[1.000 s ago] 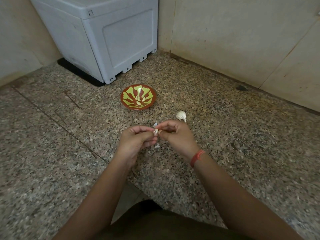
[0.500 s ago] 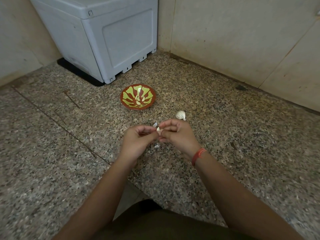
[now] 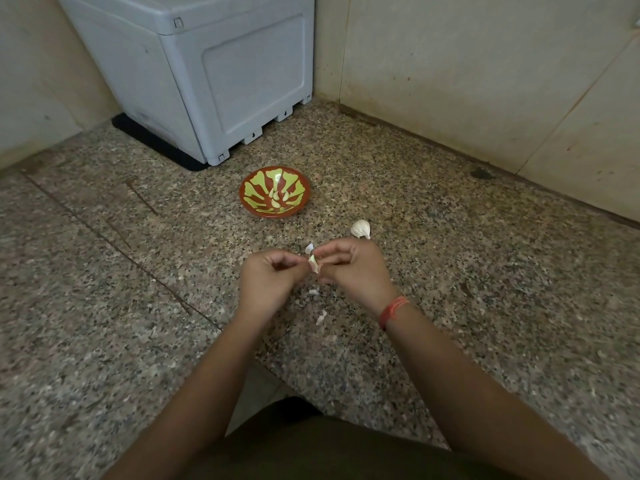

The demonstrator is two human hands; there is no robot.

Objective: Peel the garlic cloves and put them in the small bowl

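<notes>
One small bowl (image 3: 254, 192) sits mid-counter with about three peeled cloves (image 3: 277, 199) in it, and one garlic chunk (image 3: 361, 229) lies just beyond the right hand (image 3: 349, 268). It and the left hand (image 3: 272, 275) have their fingers curled tight, pinching one clove (image 3: 314, 265) between them (three peel scraps (image 3: 313, 291) lie around).
</notes>
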